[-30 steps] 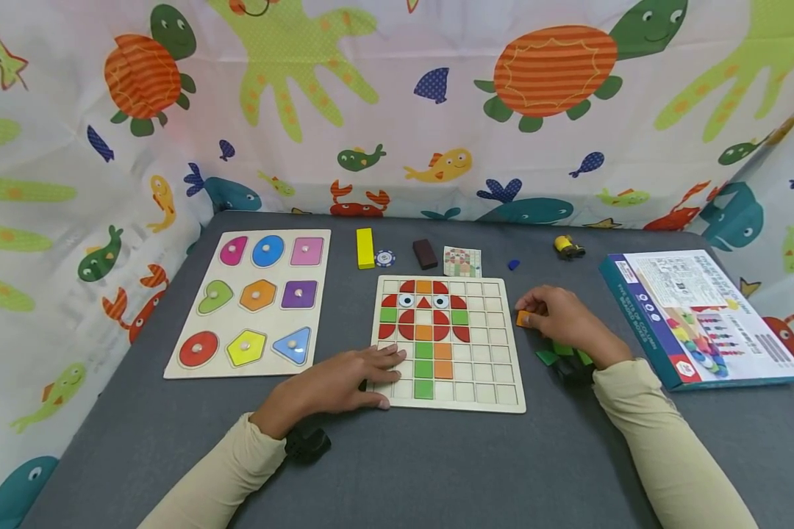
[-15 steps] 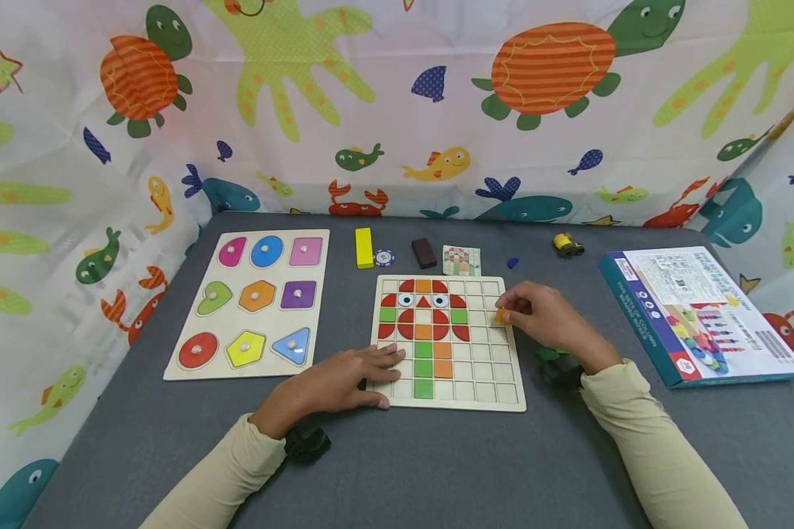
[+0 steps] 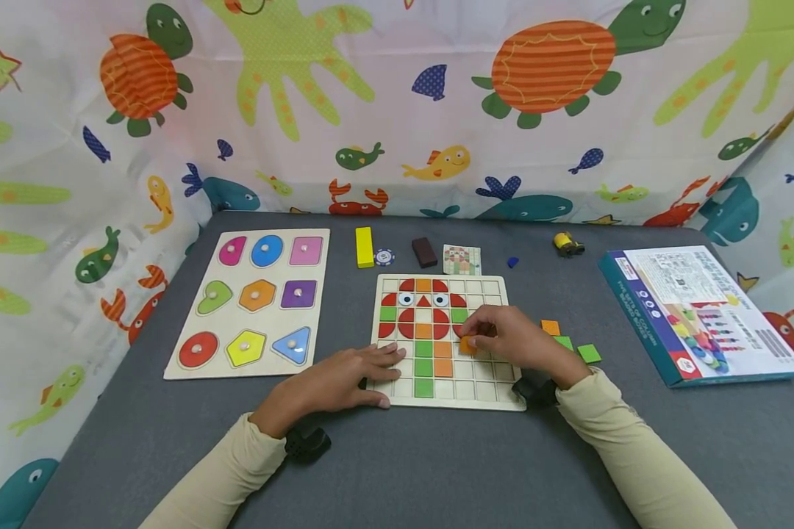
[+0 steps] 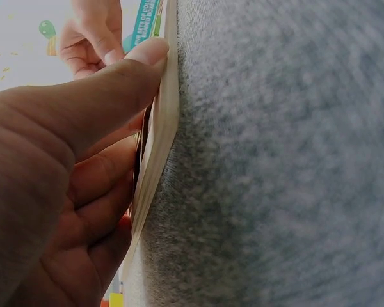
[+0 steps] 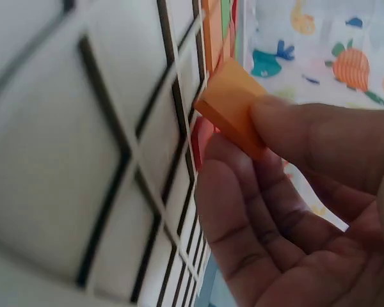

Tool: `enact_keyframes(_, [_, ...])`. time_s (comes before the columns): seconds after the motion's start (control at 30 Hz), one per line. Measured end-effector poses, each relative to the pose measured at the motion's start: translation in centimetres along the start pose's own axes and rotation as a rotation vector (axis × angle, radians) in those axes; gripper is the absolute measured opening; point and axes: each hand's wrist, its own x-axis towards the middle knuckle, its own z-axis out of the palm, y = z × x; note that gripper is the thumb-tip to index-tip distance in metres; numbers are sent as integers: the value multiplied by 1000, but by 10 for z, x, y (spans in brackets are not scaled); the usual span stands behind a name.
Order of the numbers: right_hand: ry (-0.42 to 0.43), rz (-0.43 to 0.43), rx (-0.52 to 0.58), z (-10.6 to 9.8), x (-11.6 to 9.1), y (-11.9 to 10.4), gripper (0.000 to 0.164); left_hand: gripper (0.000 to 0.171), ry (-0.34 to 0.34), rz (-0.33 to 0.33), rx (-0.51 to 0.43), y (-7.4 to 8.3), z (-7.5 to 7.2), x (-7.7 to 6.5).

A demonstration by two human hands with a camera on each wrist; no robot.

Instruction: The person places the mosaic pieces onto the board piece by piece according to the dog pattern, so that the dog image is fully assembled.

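My right hand pinches an orange square tile between thumb and fingers, just over the right half of the wooden grid board. Red, green and orange tiles and two eye pieces form a figure in the board's cells. In the right wrist view the tile is tilted and appears apart from the grid lines. My left hand rests on the board's left edge with its fingers extended over the corner cells. The left wrist view has that thumb lying along the board's rim.
Right of the board lie an orange tile and green tiles. A shape puzzle stands left and a box right. Behind are a yellow block, a poker chip, a dark block and a pattern card.
My right hand has moved left from beside the board to over its cells, carrying the orange tile. The loose tiles on the right have come into view. My left hand has stayed put.
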Motion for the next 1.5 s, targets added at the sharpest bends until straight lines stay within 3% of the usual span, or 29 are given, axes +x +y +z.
enact_keyframes(0.23, [-41,-21,-34,13,3,-4,12,53,-6,-22,-12,2,2,-3])
enact_keyframes(0.57, [-29,53,-76,16,6,-7,16,53,3,-18,0,2,3,-2])
enact_keyframes(0.73, [-23,18,-92,14,1,-4,18,53,4,-21,-5,3,4,-3])
enact_keyframes(0.83, [9,8,-88,8,-3,-1,21,53,4,-22,-4,3,3,-2])
enact_keyframes(1.17, [152,104,-149,-24,-30,29,20,54,3,-13,10,0,1,1])
enact_keyframes(1.37, [161,227,-193,-45,-54,49,29,54,-1,-14,8,1,0,2])
enact_keyframes(1.5, [154,254,-221,-53,-63,56,30,54,4,-10,-2,1,-1,1])
